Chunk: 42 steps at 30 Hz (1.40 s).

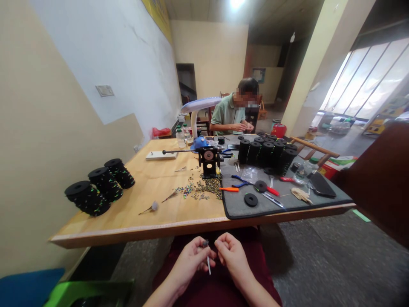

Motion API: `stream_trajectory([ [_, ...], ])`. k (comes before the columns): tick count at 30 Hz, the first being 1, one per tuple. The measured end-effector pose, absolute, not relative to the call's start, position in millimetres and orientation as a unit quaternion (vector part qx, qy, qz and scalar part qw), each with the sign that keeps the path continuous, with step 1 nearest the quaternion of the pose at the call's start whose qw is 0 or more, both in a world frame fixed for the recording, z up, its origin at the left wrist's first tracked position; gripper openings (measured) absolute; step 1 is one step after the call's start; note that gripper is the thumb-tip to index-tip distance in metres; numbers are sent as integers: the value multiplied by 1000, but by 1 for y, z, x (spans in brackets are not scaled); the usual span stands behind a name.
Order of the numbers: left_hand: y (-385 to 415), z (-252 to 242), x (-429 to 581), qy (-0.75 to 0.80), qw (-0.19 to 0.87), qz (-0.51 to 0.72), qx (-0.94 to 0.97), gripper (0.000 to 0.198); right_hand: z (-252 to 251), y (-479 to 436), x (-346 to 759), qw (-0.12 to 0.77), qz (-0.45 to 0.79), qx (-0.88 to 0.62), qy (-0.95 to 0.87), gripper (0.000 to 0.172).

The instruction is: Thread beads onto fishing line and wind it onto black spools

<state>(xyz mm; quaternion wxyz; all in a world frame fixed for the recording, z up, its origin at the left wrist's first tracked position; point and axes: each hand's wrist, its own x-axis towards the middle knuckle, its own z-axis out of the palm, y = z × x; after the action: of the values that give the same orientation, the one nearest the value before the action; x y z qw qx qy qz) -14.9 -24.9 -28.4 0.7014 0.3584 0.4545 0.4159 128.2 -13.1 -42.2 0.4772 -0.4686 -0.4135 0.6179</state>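
Observation:
Above my lap, in front of the table's near edge, my left hand [191, 256] is closed on a thin white stick [208, 265] with a small dark piece at its top. Close beside it on the right, my right hand [234, 258] is pinched, thumb against forefinger; whatever lies between those fingertips is too small to make out. The hands are a little apart. On the wooden table [134, 200] beyond them lie a pile of tiny dark and coloured pieces [204, 187] and a small grey-headed item with a thin stem [154, 207].
A black hand-cranked device [209, 160] stands behind the pile, near a desk lamp [200, 103]. Black spools [79, 198] line the left; more spools [266, 151] crowd the grey mat [238, 209] with pliers [241, 180] and foam discs [251, 199]. A person [233, 111] sits opposite.

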Motion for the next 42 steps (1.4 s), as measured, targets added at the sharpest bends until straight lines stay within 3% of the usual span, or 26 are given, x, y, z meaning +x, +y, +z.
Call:
stream_trajectory([
  [13, -25, -25, -11, 460, 654, 387, 460, 34, -45, -12, 127, 456, 631, -456, -432, 43],
  [29, -26, -26, -9, 459, 696, 414, 364, 28, -48, -13, 124, 459, 624, -468, -426, 44],
  [42, -21, -28, -11, 507, 615, 467, 383, 29, -48, -23, 130, 466, 504, -495, -532, 37],
])
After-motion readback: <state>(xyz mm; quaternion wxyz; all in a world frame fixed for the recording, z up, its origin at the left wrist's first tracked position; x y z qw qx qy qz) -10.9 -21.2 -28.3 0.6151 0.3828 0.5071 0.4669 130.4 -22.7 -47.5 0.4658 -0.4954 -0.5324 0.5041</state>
